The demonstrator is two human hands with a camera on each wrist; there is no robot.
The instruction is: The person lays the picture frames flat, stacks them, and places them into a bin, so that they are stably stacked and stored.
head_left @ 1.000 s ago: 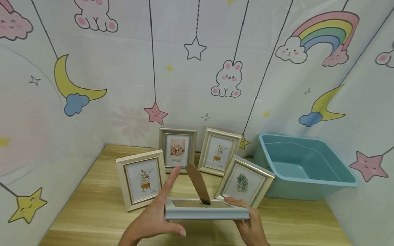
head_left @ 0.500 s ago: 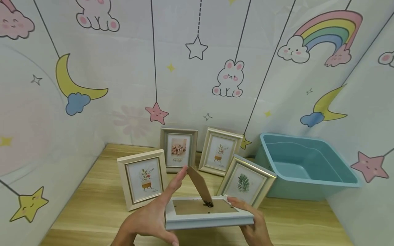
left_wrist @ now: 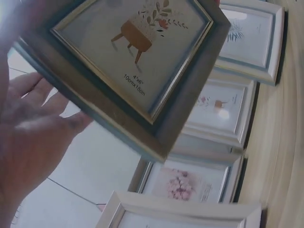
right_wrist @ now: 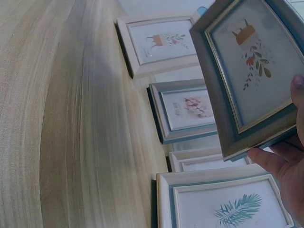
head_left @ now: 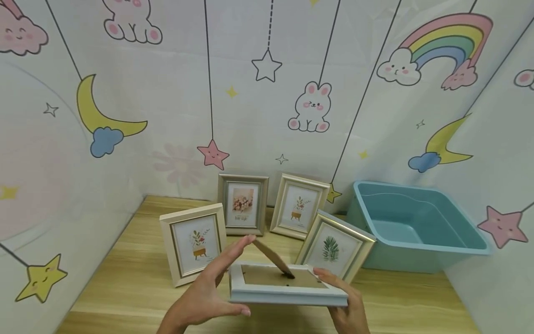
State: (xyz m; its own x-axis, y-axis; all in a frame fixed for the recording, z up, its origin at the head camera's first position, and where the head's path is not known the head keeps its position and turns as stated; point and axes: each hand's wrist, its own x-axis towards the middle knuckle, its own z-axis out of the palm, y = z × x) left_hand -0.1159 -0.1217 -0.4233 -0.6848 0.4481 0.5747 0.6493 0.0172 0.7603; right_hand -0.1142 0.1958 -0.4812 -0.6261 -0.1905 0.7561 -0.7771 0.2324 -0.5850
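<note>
A picture frame (head_left: 288, 297) with a pale border is held face down above the table, its brown back panel upward. My right hand (head_left: 347, 299) grips its right end, the thumb reaching across the picture side in the right wrist view. The brown stand leg (head_left: 271, 256) sticks up at a slant from the back. My left hand (head_left: 200, 292) is spread at the left end, its straight fingers touching the tip of the leg. Its thumb lies low, near the frame's front edge. From the left wrist view, the frame's face (left_wrist: 137, 47) shows a potted plant picture.
Several framed pictures stand behind on the wooden table (head_left: 112, 287): a cream frame (head_left: 167, 250) at left, a grey-brown frame (head_left: 222, 204), a champagne frame (head_left: 277, 204) and a gold-edged frame (head_left: 306, 236). A blue bin (head_left: 409, 255) is at right. Cartoon-printed cloth (head_left: 175, 93) forms the walls.
My left fingers have come against the stand leg, which now leans lower toward the frame's back. The frame has tilted slightly, showing more of its back than a second ago.
</note>
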